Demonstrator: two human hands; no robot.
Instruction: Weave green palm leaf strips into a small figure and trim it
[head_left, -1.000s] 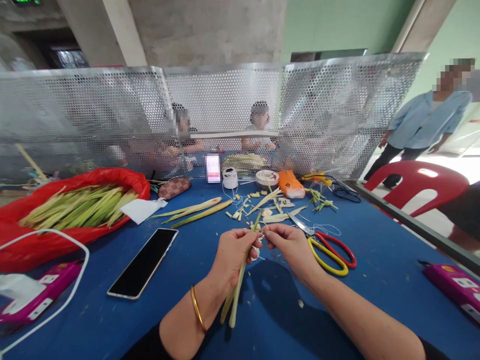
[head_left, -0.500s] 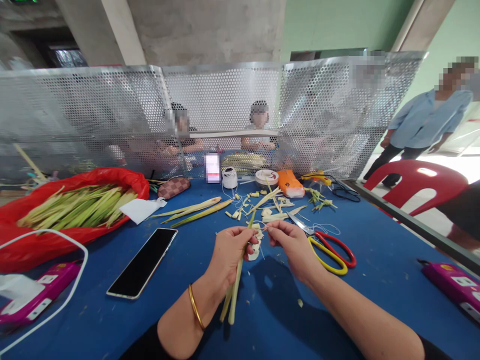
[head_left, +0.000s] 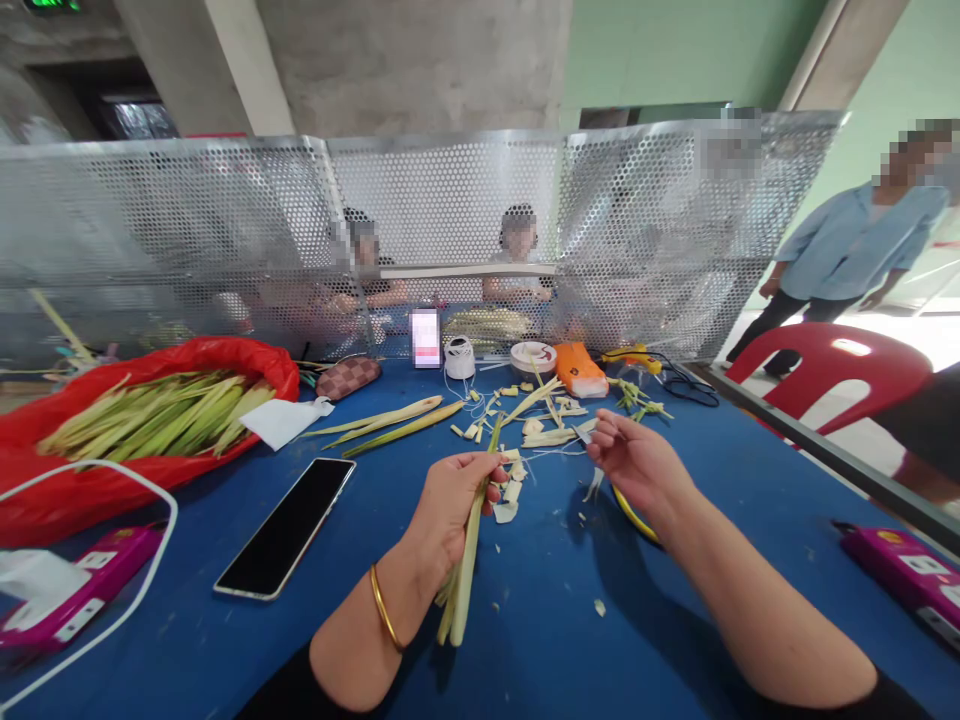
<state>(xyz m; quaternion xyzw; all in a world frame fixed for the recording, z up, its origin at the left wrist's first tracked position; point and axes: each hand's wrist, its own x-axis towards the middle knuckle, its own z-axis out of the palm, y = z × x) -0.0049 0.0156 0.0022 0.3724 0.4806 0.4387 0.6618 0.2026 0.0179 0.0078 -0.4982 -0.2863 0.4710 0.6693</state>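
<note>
My left hand (head_left: pixel 454 500) is closed around a small bundle of pale green plant stalks (head_left: pixel 466 590). Their thick ends point down toward me, and a thin green tip sticks up past the thumb. A white thread (head_left: pixel 555 454) runs from the bundle to my right hand (head_left: pixel 641 465), whose fingers are curled and pinched together on it. Beneath that hand lie the scissors (head_left: pixel 634 516), mostly covered, with part of a yellow handle showing. Cut pale scraps (head_left: pixel 512 492) lie just beyond my left hand.
On the blue table (head_left: pixel 540 640) are a phone (head_left: pixel 285 528), loose stalks (head_left: pixel 405 425), a thread spool (head_left: pixel 459 358), a round tub (head_left: pixel 533 357) and an orange tissue pack (head_left: pixel 580 370). A red bag (head_left: pixel 255 350) of stalks stands left. A perforated metal screen (head_left: pixel 450 190) closes the back.
My right hand has moved away to the right and turned up, drawing the thread out and covering most of the scissors. My left hand keeps the stalks in nearly the same place.
</note>
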